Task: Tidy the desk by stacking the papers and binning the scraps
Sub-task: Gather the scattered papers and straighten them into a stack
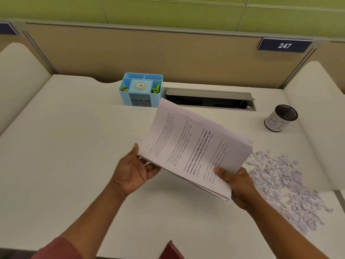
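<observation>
A stack of printed white papers (pixel 194 146) is held above the middle of the white desk (pixel 74 146), tilted with its far edge raised. My right hand (pixel 239 184) grips the stack's near right corner, thumb on top. My left hand (pixel 134 169) supports the stack's left edge from below, thumb against the side and fingers under the sheets. A spread of small torn paper scraps (pixel 283 186) lies on the desk to the right of my right hand. A small black mesh bin (pixel 281 117) with a white label stands upright at the far right.
A blue desk organizer (pixel 141 90) with tape and clips stands at the back centre. Beside it an open grey cable slot (pixel 209 99) is set into the desk. Beige partition walls enclose the desk. A dark red object (pixel 171 251) pokes in at the near edge.
</observation>
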Demonstrator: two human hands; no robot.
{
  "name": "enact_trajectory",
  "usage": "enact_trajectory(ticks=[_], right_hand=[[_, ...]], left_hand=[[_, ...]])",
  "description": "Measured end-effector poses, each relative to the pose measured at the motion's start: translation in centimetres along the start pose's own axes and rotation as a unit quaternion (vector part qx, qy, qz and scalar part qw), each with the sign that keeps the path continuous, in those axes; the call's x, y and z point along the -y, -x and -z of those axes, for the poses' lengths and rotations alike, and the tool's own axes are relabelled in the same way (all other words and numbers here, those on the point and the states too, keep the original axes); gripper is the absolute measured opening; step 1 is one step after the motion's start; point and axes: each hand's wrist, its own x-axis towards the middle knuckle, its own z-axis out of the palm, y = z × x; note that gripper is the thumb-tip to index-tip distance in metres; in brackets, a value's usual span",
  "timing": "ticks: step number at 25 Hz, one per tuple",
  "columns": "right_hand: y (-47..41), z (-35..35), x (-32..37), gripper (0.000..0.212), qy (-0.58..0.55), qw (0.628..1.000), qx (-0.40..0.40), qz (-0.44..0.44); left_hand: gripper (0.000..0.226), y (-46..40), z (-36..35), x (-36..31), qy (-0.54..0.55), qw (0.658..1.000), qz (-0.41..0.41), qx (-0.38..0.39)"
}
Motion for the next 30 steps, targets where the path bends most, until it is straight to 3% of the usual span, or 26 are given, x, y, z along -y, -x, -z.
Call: enact_trajectory(ticks=[3,10,14,16,18,21,25,30], right_hand=[[0.3,-0.3,-1.1,0.024,0.004,0.999,-0.035,0.012],[1.9,-1.7,-2.7,0.021,0.015,0.999,-0.042,0.021],[2.7,-2.6,-1.8,0.029,0.085,0.995,0.056,0.021],[2.5,-2.9,-0.6,0.032,0.077,0.991,0.106,0.018],[1.9,-3.0,1.0,0.029,-0.008,0.991,0.135,-0.005],[-0.1,-3.1,3.0,0.040,-0.117,0.974,0.169,-0.094],[-3.1,-7.1,1.2,0.034,0.065,0.968,0.206,-0.125],[-8.2,-14.8,-3.4,0.023,0.172,0.970,0.109,-0.133]], left_hand=[[0.039,0.1,-4.6,5.0,0.017,0.995,-0.055,-0.079],[0.042,0.7,-9.0,8.9,-0.075,0.968,-0.121,-0.204],[0.047,1.3,-8.5,7.1,-0.154,0.936,-0.190,-0.251],[0.046,1.3,-7.8,5.5,-0.186,0.925,-0.210,-0.255],[0.045,1.2,-6.5,3.5,-0.210,0.919,-0.222,-0.248],[0.043,1.2,-3.3,0.3,-0.274,0.915,-0.207,-0.213],[0.042,0.3,1.5,-3.7,-0.369,0.902,-0.138,-0.178],[0.043,-3.4,7.0,-9.1,-0.425,0.887,-0.086,-0.161]])
